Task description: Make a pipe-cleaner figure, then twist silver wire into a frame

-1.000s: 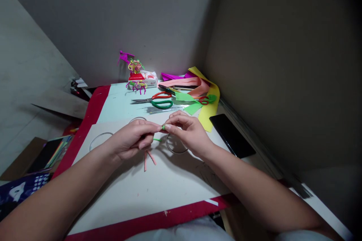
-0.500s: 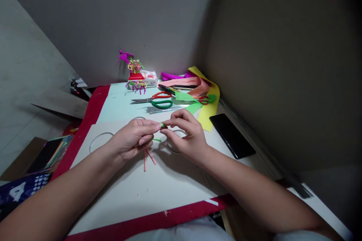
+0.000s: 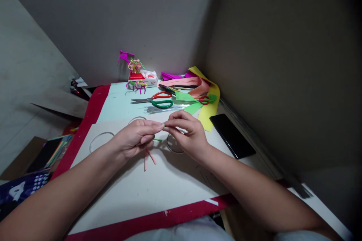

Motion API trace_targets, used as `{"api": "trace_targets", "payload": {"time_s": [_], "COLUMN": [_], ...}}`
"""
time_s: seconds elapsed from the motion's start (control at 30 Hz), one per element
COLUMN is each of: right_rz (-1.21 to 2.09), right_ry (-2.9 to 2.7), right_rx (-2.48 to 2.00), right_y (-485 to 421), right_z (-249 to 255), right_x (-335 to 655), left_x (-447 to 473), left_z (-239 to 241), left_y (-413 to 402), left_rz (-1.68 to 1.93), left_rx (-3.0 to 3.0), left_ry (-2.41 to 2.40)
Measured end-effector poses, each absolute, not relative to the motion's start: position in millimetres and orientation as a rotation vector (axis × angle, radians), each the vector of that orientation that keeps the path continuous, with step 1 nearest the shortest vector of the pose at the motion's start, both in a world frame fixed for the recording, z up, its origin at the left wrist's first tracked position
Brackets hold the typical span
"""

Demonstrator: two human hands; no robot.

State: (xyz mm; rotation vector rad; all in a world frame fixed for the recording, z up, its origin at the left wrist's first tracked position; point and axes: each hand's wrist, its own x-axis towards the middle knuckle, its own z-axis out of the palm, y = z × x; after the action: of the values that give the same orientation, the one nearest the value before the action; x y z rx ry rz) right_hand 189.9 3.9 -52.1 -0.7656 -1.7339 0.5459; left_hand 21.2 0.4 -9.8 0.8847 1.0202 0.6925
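Note:
My left hand (image 3: 137, 135) is closed in a pinch on a small green crepe paper piece (image 3: 163, 125), of which only a sliver shows. Against those fingertips, my right hand (image 3: 189, 130) pinches the same piece from the other side. Below the left hand, two pink paper-wrapped stems (image 3: 149, 158) lie on the table, partly hidden by it. The end of a green stem (image 3: 157, 139) sticks out beside the left hand's curled fingers. Wire rings lie around the hands: one ring (image 3: 89, 145) at the left, another (image 3: 167, 145) under the right hand.
Red-and-green-handled scissors (image 3: 161, 102) lie beyond the hands, with thin wires (image 3: 158, 110) beside them. Pink, green and yellow crepe paper (image 3: 207, 115) is heaped at the back right. A black phone (image 3: 232, 135) rests at the right. Small colourful figures surround a box (image 3: 151, 82).
My right fingers have closed down over the small green piece, so less of it shows. Both hands otherwise stay in nearly the same place.

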Motion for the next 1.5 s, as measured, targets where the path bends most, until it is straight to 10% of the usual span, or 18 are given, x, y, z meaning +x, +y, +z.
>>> {"api": "trace_targets", "payload": {"time_s": [0.53,1.5], "right_rz": [0.195,0.682], "right_ry": [-1.845,-1.839], "right_rx": [-0.784,-0.694], "right_y": [7,10], "right_z": [-56,-46], "right_x": [192,195], "left_x": [26,22], "left_z": [-21,-10], "left_y": [1,-3], "left_rz": [0.816,0.800], "left_rx": [0.821,1.059], "left_ry": [0.913,1.066]}}
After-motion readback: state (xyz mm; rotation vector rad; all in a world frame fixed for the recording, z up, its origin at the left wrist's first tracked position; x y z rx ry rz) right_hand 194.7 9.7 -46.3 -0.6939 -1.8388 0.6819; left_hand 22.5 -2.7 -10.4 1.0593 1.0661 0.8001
